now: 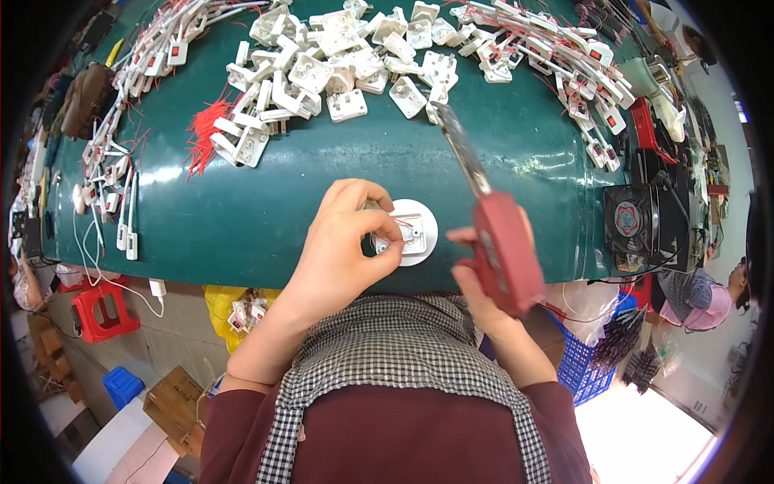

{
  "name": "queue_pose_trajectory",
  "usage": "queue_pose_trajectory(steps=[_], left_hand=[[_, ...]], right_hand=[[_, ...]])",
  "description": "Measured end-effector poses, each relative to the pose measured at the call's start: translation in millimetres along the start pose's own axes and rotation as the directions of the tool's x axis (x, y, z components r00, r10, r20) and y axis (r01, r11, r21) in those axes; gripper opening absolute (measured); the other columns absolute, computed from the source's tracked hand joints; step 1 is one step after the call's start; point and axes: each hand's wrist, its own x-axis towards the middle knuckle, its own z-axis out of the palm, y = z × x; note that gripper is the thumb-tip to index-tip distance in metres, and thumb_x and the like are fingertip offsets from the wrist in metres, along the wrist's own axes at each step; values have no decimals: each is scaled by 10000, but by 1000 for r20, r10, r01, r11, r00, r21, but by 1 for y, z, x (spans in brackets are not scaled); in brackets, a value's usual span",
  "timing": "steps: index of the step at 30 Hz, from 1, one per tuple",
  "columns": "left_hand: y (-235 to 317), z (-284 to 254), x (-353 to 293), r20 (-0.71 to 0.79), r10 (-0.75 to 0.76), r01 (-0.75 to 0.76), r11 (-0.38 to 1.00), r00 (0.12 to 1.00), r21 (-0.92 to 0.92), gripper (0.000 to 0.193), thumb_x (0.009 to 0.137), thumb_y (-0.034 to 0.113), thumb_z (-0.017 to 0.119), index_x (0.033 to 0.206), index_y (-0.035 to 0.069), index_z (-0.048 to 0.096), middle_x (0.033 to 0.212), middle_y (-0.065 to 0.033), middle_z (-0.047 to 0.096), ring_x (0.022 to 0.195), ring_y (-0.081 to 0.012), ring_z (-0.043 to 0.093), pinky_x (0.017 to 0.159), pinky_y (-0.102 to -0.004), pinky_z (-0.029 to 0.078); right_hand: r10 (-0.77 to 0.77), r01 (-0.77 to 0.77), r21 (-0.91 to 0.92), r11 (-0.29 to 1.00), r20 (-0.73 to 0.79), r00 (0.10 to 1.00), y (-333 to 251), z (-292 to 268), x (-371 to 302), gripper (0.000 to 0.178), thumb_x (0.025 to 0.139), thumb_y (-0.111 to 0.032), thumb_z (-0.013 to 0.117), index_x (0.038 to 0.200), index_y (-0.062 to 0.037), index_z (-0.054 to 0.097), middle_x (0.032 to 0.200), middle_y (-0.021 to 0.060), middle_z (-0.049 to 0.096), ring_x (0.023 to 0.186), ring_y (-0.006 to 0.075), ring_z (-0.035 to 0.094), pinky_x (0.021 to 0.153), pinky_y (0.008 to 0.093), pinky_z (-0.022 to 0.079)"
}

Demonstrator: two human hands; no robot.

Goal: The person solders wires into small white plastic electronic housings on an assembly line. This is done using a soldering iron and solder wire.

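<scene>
In front of me, near the table's front edge, a white square plug housing (414, 231) with thin red wires inside lies on a round white disc (431, 234). My left hand (351, 238) is closed in a pinch at the housing's left side, thumb and index finger against it. The fingertips partly hide that edge. To the right, my right hand (484, 298) grips a red-bodied tool (509, 254) with a long metal shaft (461, 149). The shaft points up and away, its far end over the loose parts. The tool's exact kind is unclear.
A heap of white plug parts (339, 56) lies across the table's far side. Bundles of white cords (161, 56) lie at left and right. A red wire bunch (208, 133) is beside the heap. A black fan-like unit (633, 222) stands at the right edge.
</scene>
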Motion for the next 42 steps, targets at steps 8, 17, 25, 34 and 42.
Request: queue_pose_trajectory(steps=[8,17,25,34,42], left_hand=[[-6,0,2,47,-57,63,989,997,-132,81,657,-4,680,706,43,636,936,-40,560,917,-196,492,698,-289,418],[-7,9,-5,-55,-67,62,994,996,-90,89,652,-1,688,712,50,646,908,-38,568,936,-201,501,714,-294,418],[-5,14,-7,-120,-8,4,999,993,-33,103,624,9,684,687,52,615,888,-40,566,936,-233,512,814,-345,399],[-4,21,-10,-198,34,-19,997,980,80,115,605,31,678,668,68,590,882,-35,568,940,-240,521,844,-371,368],[-2,23,-10,-223,63,-37,992,973,120,128,601,29,673,656,70,566,876,-36,567,940,-243,523,846,-377,363]], right_hand=[[360,-341,-291,894,12,933,-43,-91,-90,397,752,-69,684,1115,40,567,901,93,663,800,220,656,680,331,525],[254,-190,-337,922,157,954,-34,-105,-107,684,773,-409,727,1206,70,500,842,91,680,685,190,669,619,279,527],[263,-225,-199,954,191,946,-43,-107,-80,613,727,-246,749,1199,69,519,892,103,682,726,211,680,634,283,534],[99,77,-452,889,354,930,-63,-101,-43,648,672,-223,794,1195,60,534,968,120,678,788,236,691,664,306,544],[286,-150,-461,874,242,927,-63,-104,-48,497,657,-159,789,1083,30,616,947,126,678,797,255,688,711,327,550]])
